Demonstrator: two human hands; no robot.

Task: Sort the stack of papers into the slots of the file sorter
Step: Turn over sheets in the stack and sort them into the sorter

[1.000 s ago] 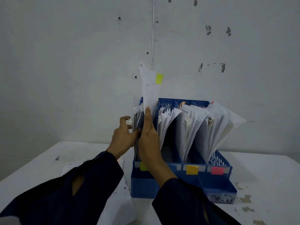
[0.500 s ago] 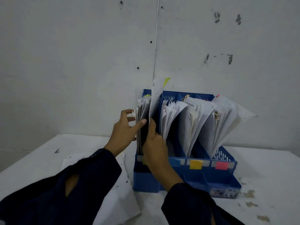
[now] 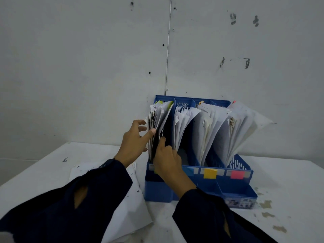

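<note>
Seating a sheet in the leftmost slot of the blue sorter, the right hand pinches its lower edge while the left hand, fingers spread, thumb pressing, holds the filed papers aside to keep a gap; the unsorted stack lies on the table left of the sorter

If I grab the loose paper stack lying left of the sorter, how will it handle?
The paper stack likely flops and droops: thin sheets, edges already uneven. Sheets may slide apart, since nothing visibly binds them. Probably light; the left hand is close.
</note>
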